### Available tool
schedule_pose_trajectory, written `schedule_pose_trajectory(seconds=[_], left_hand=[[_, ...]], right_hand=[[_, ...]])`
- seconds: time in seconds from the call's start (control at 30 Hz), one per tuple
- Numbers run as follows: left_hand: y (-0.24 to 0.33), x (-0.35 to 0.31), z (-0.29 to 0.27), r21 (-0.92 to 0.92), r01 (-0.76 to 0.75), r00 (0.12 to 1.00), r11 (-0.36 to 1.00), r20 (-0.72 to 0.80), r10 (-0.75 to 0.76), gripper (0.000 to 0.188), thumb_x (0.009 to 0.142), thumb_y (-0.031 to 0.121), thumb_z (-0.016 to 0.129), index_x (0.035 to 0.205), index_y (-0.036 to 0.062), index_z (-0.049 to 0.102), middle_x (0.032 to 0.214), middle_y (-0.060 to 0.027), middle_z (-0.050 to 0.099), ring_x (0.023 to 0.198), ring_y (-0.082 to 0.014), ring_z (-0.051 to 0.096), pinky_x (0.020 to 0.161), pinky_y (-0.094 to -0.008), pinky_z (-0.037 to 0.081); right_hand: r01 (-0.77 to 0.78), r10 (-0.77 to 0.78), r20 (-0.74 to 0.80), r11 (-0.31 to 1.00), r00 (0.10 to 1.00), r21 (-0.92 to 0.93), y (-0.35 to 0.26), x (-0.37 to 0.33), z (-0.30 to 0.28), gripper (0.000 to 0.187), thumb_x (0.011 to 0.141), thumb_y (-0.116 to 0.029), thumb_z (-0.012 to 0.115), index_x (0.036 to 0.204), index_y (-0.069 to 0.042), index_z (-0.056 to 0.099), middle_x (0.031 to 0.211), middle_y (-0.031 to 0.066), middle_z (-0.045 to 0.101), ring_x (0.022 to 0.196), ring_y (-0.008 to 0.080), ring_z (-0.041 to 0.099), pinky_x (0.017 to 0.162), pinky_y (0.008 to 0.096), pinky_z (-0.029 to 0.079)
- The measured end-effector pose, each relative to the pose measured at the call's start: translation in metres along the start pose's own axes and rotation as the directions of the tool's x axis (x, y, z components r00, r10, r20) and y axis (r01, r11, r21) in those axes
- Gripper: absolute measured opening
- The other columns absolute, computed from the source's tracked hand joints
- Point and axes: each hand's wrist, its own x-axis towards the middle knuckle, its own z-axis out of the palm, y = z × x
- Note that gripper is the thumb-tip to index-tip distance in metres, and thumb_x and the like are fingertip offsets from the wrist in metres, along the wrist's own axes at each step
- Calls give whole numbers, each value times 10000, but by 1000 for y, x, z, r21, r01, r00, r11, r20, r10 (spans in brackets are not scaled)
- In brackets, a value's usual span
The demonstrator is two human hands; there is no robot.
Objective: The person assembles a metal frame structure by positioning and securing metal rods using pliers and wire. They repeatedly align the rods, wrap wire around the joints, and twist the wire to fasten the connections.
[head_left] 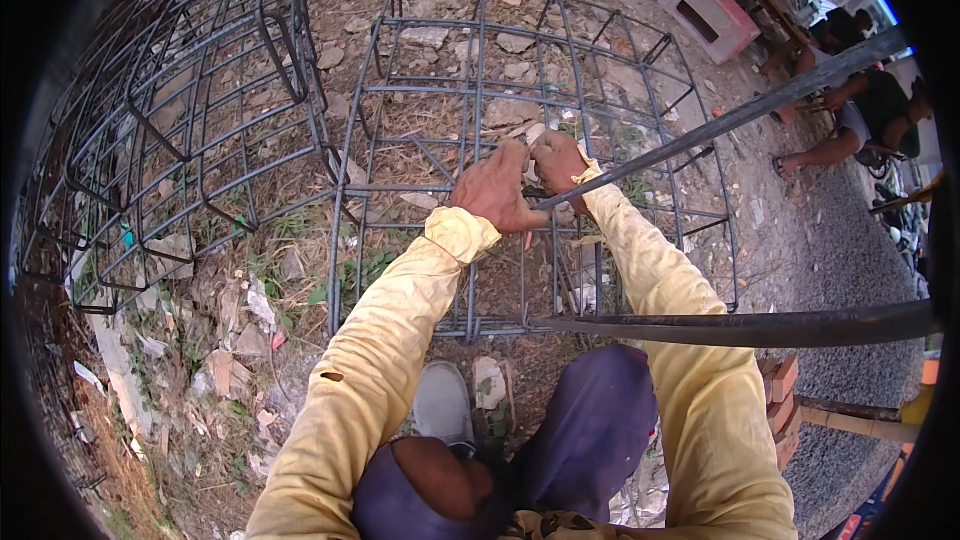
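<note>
My left hand (492, 190) and my right hand (562, 168) are close together over the middle of a flat rebar cage (478, 92) on the ground. Both have curled fingers, and what they grip is hidden beneath them. A dark steel bar (745, 112) slants in from the upper right, passes over my right wrist and ends by my left thumb. Another dark bar (800, 328) crosses over my right forearm, its tip at the cage's near edge. Yellow sleeves cover both my arms.
To the left stands a second, taller rebar cage (300, 90). Broken stones and dry grass cover the ground. At the upper right are a pinkish hollow block (708, 15) and seated people (885, 110). Red bricks (783, 405) are stacked beyond my right forearm.
</note>
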Motion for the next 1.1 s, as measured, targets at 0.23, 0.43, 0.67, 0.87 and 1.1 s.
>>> schedule_pose_trajectory(seconds=[0.23,0.43,0.67,0.87,1.1], left_hand=[[-2,-3,-1,21,68,993,997,96,-69,642,644,427,802,1029,54,448,806,-146,679,750,-422,662,680,-504,516],[-11,-6,7,-14,21,997,1000,71,-20,614,677,396,818,1041,69,447,883,-113,707,800,-390,682,709,-491,531],[-10,-3,5,-98,-11,997,995,73,18,614,680,433,830,1018,75,462,892,-115,701,811,-372,686,714,-475,530],[-16,-4,8,-108,-47,997,993,53,52,594,693,431,823,1004,75,464,867,-109,690,792,-370,681,699,-470,522],[-11,-1,7,-49,-11,995,999,98,16,568,703,412,816,998,73,469,865,-98,691,797,-361,679,690,-464,520]], right_hand=[[7,-13,102,998,995,57,-22,-55,-37,182,939,-209,544,884,-35,540,723,40,542,658,138,521,602,321,428],[49,-48,5,997,999,-53,-11,-108,-33,164,933,-155,509,1046,-46,555,873,136,608,782,250,601,742,379,474],[105,-100,44,987,994,-121,2,-117,-31,145,933,-116,511,1041,-34,562,855,113,589,782,213,594,722,365,476],[-91,64,236,990,970,104,-2,-122,-20,137,917,-85,507,1005,-1,571,789,81,602,651,168,629,604,325,490],[-280,251,366,960,896,26,-30,-117,-9,261,903,-40,481,1126,50,581,788,129,672,609,180,657,550,308,541]])
